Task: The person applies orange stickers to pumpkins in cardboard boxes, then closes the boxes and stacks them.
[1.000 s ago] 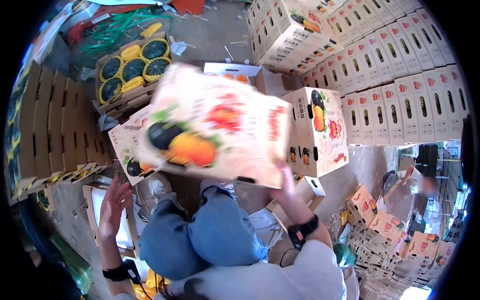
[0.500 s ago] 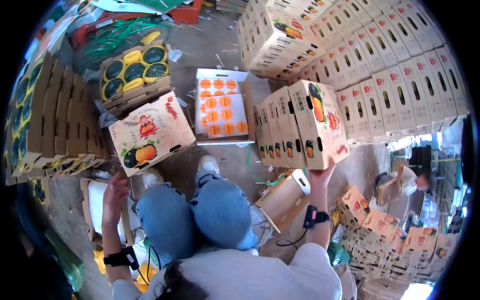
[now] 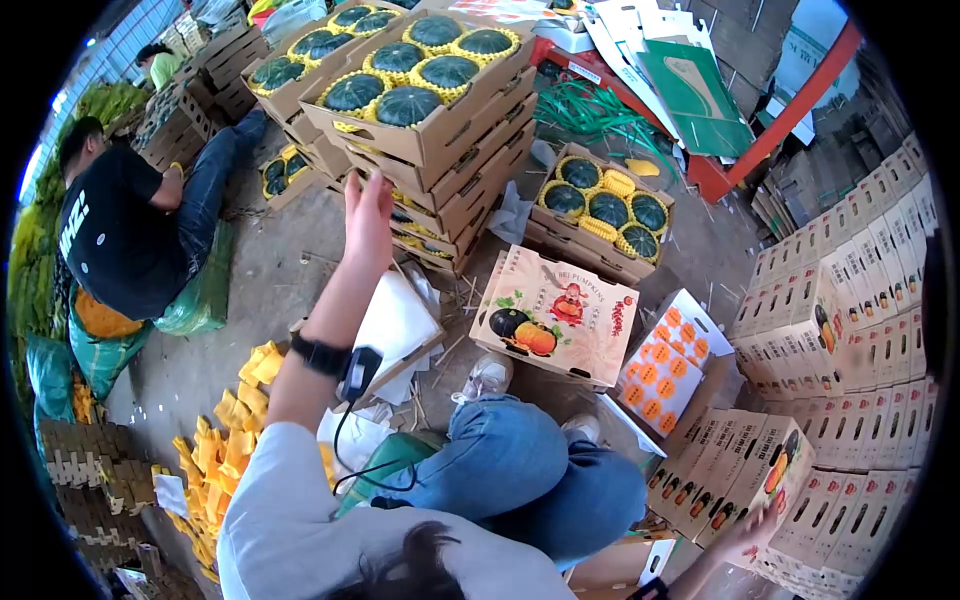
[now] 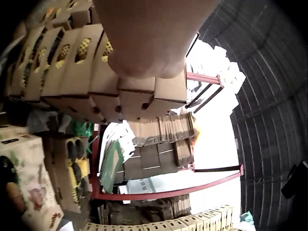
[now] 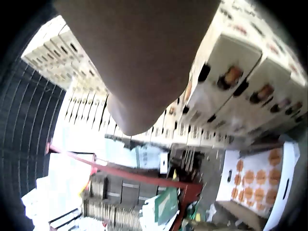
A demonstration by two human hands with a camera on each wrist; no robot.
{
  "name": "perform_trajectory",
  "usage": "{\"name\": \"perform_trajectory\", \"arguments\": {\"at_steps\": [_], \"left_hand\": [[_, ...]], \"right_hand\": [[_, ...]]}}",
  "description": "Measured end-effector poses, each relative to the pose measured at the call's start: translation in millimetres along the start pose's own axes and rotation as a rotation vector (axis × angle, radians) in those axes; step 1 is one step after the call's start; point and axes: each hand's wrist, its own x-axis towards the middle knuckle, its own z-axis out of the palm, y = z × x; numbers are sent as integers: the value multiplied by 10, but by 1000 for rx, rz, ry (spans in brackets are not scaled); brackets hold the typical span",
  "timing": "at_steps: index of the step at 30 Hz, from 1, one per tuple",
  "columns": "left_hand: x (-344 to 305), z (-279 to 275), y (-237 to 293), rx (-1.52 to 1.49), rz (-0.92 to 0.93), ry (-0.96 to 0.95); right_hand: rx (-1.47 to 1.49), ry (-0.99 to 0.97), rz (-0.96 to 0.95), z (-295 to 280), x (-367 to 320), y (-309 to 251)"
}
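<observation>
In the head view the left hand (image 3: 369, 222) is raised with fingers extended beside a tall stack of open cartons (image 3: 432, 150) holding dark green pumpkins in yellow foam nets. It holds nothing. The right hand (image 3: 748, 535), fingers spread, is at the near end of a row of closed printed boxes (image 3: 722, 462); whether it touches them I cannot tell. A closed printed box (image 3: 555, 315) lies on the floor before the knees. To its right is an open white box (image 3: 664, 368) with orange round stickers on its lining.
Another pumpkin carton (image 3: 590, 258) stands behind the printed box. Rows of stacked boxes (image 3: 850, 400) line the right side. Yellow foam nets (image 3: 215, 450) are piled at the left, and a seated person (image 3: 125, 225) in black is at the far left.
The head view has swung to the left. The printed box carried by the right hand a second ago stands at the end of the row, released. The left hand has risen toward the carton stack.
</observation>
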Motion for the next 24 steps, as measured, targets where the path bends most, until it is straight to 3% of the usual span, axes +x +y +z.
{"name": "perform_trajectory", "arguments": {"at_steps": [1,3,6,8,11,14,16,19,21,24], "left_hand": [[177,121,27,-40,2,64],[420,199,77,-72,-11,128],[560,217,158,1,8,161],[512,331,202,98,109,231],[536,343,294,90,43,161],[740,235,365,198,27,105],[846,118,451,369,-73,-49],[739,12,637,444,-44,-72],[866,-323,903,473,-87,-160],[692,-524,1268,452,-188,-147]], "right_hand": [[180,-137,21,179,79,-483],[-36,-344,-460,433,238,-1109],[107,-507,-764,1013,398,-1838],[240,-553,-874,1426,461,-2165],[381,-603,-956,2015,445,-2601],[377,-824,-989,2486,421,-2930],[307,-957,-1024,2813,435,-3007],[207,-1104,-1059,3122,517,-3033],[154,-1172,-995,3128,651,-3141],[511,-1272,-574,3349,838,-3274]]}}
